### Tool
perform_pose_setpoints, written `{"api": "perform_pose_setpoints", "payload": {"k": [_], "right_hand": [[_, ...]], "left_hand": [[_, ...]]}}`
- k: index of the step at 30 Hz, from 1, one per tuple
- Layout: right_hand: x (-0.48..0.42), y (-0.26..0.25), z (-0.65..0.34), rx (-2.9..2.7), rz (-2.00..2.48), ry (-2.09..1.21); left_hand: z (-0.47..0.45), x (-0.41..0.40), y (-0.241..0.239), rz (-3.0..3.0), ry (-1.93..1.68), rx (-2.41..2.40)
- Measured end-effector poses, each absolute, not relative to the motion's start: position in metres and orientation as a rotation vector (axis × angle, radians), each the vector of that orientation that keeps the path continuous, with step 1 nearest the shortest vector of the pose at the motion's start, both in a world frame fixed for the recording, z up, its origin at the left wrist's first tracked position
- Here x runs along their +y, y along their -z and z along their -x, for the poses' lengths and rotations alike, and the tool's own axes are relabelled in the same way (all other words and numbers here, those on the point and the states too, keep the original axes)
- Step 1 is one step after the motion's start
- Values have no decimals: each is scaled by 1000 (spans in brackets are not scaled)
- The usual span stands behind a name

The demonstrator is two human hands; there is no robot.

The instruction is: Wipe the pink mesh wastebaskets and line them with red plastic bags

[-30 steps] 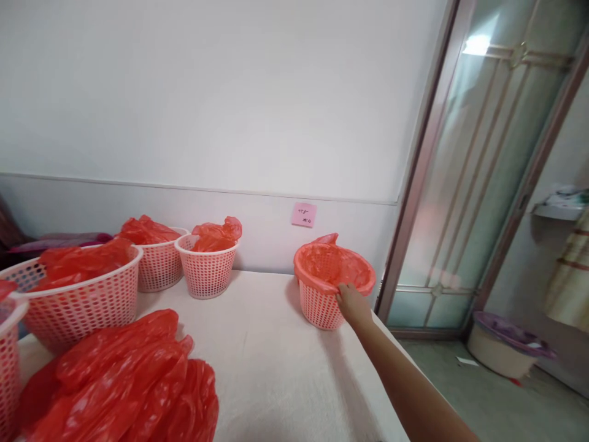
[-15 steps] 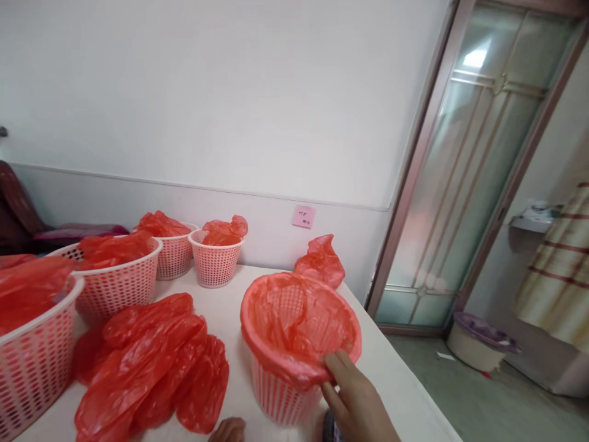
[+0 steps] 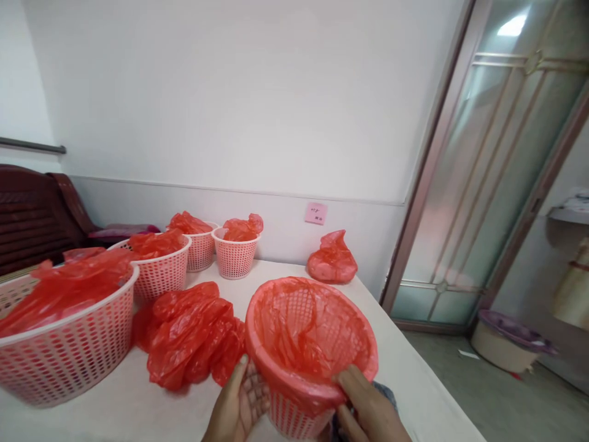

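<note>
A pink plastic basket with perforated sides stands near the front of the white table. A red plastic bag lines it and is folded over the rim all the way round. On the basket's near right side, my right hand grips the rim through the folded bag, thumb below and fingers over the top. My left hand is beside the basket's left wall, palm toward it, thumb raised and fingers apart. A heap of loose red plastic bags lies just left of that hand.
Pink baskets with red bags in them, a large basket among them, stand along the left. A knotted red bag sits by the wall under a pink note. A glass door and a lined bin are right.
My left hand has come up from the bottom edge to the basket's left side, its fingers now spread. My right hand keeps hold of the rim. The view has swung left.
</note>
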State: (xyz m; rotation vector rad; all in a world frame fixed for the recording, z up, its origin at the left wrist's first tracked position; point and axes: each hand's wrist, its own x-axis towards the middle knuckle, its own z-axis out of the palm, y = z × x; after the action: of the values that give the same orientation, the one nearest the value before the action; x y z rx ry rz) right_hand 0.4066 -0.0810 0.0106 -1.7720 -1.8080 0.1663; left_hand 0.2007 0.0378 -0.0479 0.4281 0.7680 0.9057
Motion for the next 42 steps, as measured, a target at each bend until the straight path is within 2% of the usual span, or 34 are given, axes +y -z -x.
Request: {"api": "perform_pose_setpoints", "payload": {"k": [6,14,19,22,29,34,38,42], "right_hand": [[-90,-32,-411,-1657,1601,-402],[-79,-21,-470,-717,1517,-544],[-73,-11,-470,-485,1180,-1109],[-73,-5,-465,-419,979,-1208],[-72,-10,-461,-383,914,-1054],[-61,-35,-464,-487,1138,-677],[-43,-56,-463,-805,1362,-349],[-19,-73,-455,-944,1309,-342]], "left_hand": [[-199,41,13,-381,-930,706],[-199,51,-1,-510,-939,682],[-203,48,-5,-597,-950,747],[-203,46,-9,-685,-1010,771],[-201,52,-12,-1122,-1043,1017],[-203,58,-19,-1322,-953,1071],[-203,60,-22,-1443,-935,1108],[-206,64,-23,-1593,-910,1164]]}}
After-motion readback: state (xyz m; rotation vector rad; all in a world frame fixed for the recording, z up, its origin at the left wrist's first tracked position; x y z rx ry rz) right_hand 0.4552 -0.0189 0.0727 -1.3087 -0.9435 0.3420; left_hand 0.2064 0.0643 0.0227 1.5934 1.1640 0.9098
